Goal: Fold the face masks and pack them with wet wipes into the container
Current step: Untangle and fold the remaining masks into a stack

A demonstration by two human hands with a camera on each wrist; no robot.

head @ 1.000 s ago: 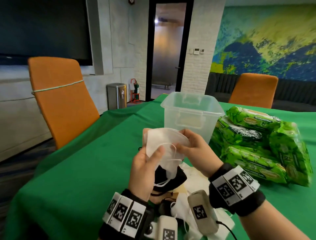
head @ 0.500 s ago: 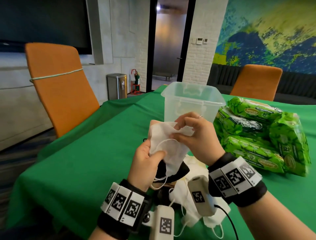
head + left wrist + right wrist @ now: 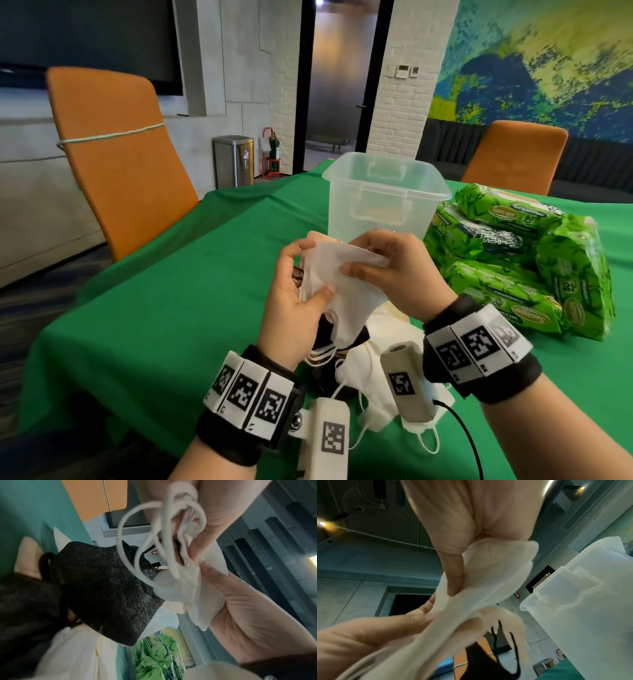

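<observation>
Both hands hold one white face mask (image 3: pixel 346 281) above the green table, just in front of the clear plastic container (image 3: pixel 385 202). My left hand (image 3: pixel 298 294) grips its left side, thumb pressed on the front; the ear loops (image 3: pixel 154 536) dangle below it. My right hand (image 3: pixel 380 267) pinches the mask's top right edge (image 3: pixel 489 566). A black mask (image 3: pixel 102 588) lies right under the hands on a heap of white masks (image 3: pixel 383 363). Green wet wipe packs (image 3: pixel 513 260) are stacked to the container's right.
The green tablecloth (image 3: pixel 171 308) covers the table, whose left edge drops off near an orange chair (image 3: pixel 116 161). A second orange chair (image 3: pixel 510 154) stands behind the wipes. A steel bin (image 3: pixel 233 160) stands on the floor by the doorway.
The mask has been turned and pulled flatter between the hands. The right hand's pinch has shifted along the top edge, and the left thumb now presses lower on the front.
</observation>
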